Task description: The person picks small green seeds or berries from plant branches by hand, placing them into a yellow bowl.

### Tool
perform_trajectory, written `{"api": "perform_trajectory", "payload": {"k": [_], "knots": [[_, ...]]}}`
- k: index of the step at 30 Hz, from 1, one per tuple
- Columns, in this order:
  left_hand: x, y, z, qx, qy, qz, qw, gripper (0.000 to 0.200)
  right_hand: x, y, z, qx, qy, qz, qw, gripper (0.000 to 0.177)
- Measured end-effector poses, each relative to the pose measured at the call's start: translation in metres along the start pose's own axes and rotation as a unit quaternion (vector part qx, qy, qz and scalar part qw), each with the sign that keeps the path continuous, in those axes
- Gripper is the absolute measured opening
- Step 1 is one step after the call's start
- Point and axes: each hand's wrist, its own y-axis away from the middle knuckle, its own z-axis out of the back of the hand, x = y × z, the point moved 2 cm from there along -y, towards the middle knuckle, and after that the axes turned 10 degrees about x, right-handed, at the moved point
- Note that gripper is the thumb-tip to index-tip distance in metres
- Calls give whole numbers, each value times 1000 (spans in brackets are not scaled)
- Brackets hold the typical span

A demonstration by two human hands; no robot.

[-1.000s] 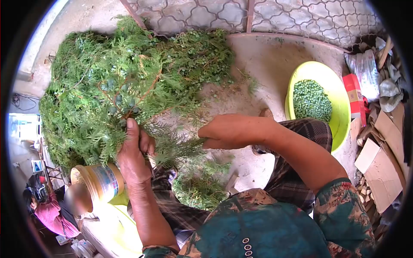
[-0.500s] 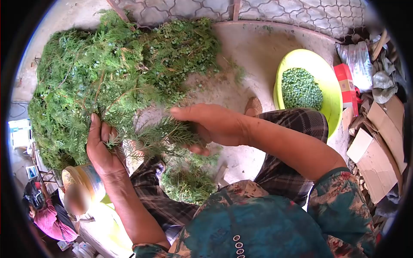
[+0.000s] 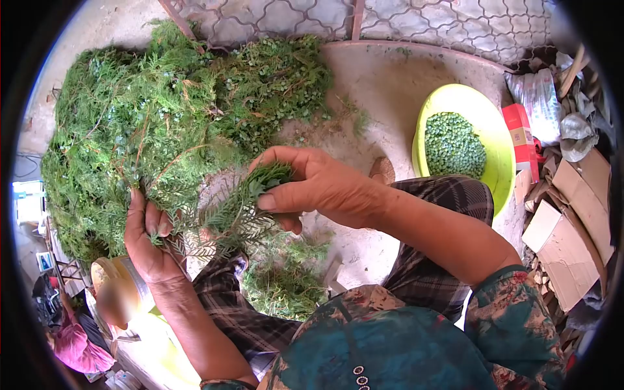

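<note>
Green sprig (image 3: 224, 218) spans gap between hands, long axis lower-left to upper-right. Left hand (image 3: 148, 244) closed round stem end. Right hand (image 3: 318, 188) pinching leafy tip, thumb against fingers. Branch pile (image 3: 169, 110) just beyond left hand. Yellow basin (image 3: 455, 94) well right of right hand.

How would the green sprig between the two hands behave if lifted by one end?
Probably floppy: the sprig has thin, feathery fronds curving between the left hand and right hand. Likely light, being so wispy, and unlikely to roll.
</note>
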Motion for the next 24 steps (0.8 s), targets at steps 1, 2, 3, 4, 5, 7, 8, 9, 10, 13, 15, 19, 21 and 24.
{"api": "perform_trajectory", "payload": {"k": [1, 2, 3, 4, 5, 7, 8, 9, 10, 13, 15, 19, 21, 24], "knots": [[1, 1, -1, -8, -4, 1, 1000, 8, -1, -2, 0, -8, 11, 2, 1000, 34], [2, 2, -3, -16, -8, 2, 1000, 8, -2, -3, 0, -16, 22, 5, 1000, 34], [2, 3, -6, -16, -7, 2, 1000, 8, -1, -3, -3, -16, 23, 5, 1000, 34], [2, 5, -9, -22, 3, 8, 1000, 8, 1, -3, -6, -32, 35, 11, 999, 31], [3, 6, -12, -28, 14, 15, 999, 7, 3, -3, -9, -47, 47, 17, 998, 29], [4, 6, -13, -39, 7, 13, 999, 7, 2, -7, -11, -48, 70, 52, 995, 24], [4, 6, -12, -52, 0, 13, 999, 7, 2, -8, -11, -51, 90, 85, 991, 20], [3, 5, -11, -50, 0, 12, 999, 7, 0, -10, -7, -51, 92, 87, 991, 20], [1, 3, -7, -46, 7, 2, 999, 8, -4, -11, -1, -70, 135, 88, 985, 16], [-2, -1, 2, -7, 57, -2, 998, 10, 3, -10, -3, -94, 225, 86, 966, 11], [-3, 0, 1, -53, 50, -1, 997, 13, 4, -8, -4, -103, 272, 82, 953, 9], [-1, -2, 8, 14, 75, 13, 997, 9, -2, -13, 2, -169, 509, 145, 832, 9], [1, -2, 5, 29, 92, 29, 995, 10, 1, -12, 1, -198, 633, 179, 727, 9], [3, 3, -11, 10, 61, 17, 998, 10, 6, -15, 4, -217, 652, 186, 703, 10]]}}
